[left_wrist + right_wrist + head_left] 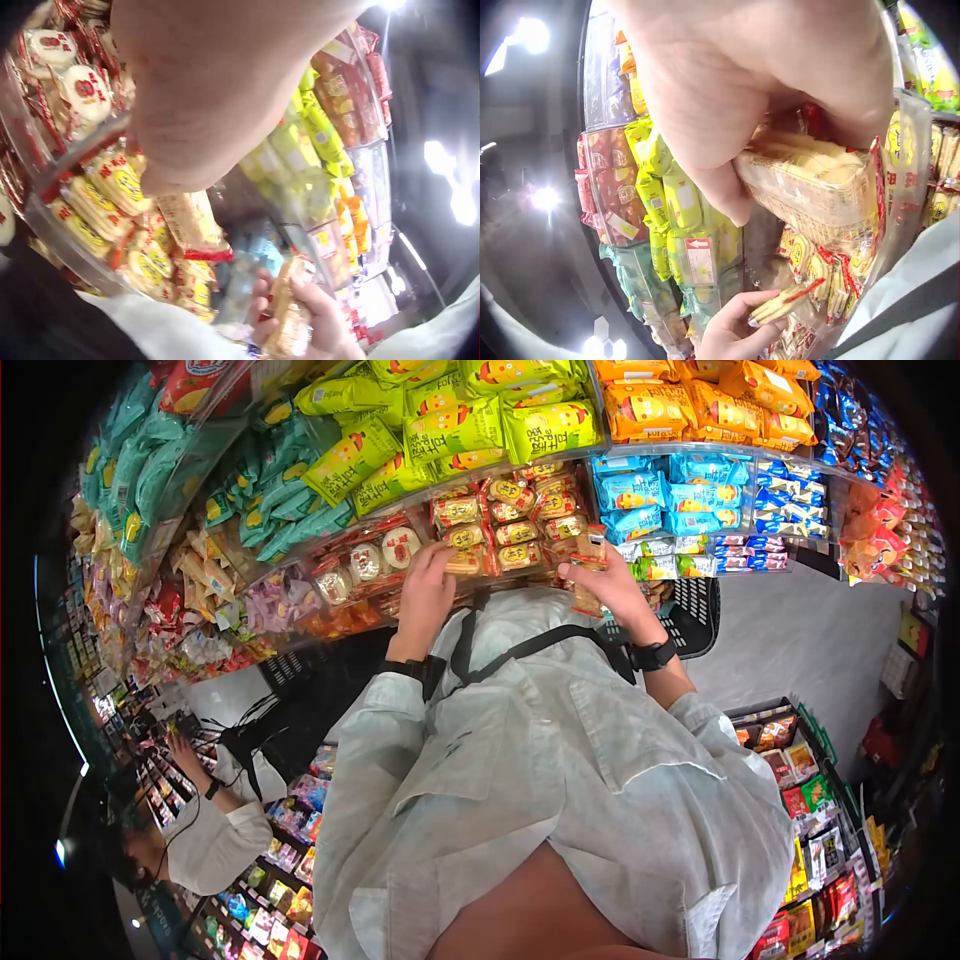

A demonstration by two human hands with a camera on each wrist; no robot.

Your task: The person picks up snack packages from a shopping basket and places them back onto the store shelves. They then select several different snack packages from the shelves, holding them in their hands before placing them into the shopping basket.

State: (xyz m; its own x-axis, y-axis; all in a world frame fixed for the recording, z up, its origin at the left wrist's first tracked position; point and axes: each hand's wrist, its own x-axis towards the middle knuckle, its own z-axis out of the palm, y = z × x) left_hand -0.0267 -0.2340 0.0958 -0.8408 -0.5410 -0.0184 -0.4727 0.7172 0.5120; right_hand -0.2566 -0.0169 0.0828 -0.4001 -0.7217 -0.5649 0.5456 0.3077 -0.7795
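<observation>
My left hand (pixel 428 600) is over the bin of wrapped rice crackers (pixel 518 530), pinching a cracker packet (pixel 191 221) with a red end seal. In the right wrist view this packet sits between the thumb and fingers, tilted. Off to the right, my right hand (pixel 615 590) grips a bunch of clear-wrapped crackers (pixel 810 187), held just in front of the shelf with the thumb along one side. The bin's remaining packets have yellow labels and red print. White round cracker packets (pixel 400 547) fill the neighbouring bin on the left.
Green packets (pixel 455 430), orange packets (pixel 650 412) and blue packets (pixel 635 490) fill bins higher up. A black basket (pixel 697 615) is beside my right forearm. Another person (pixel 215 840) stands at the lower left, near more snack shelves.
</observation>
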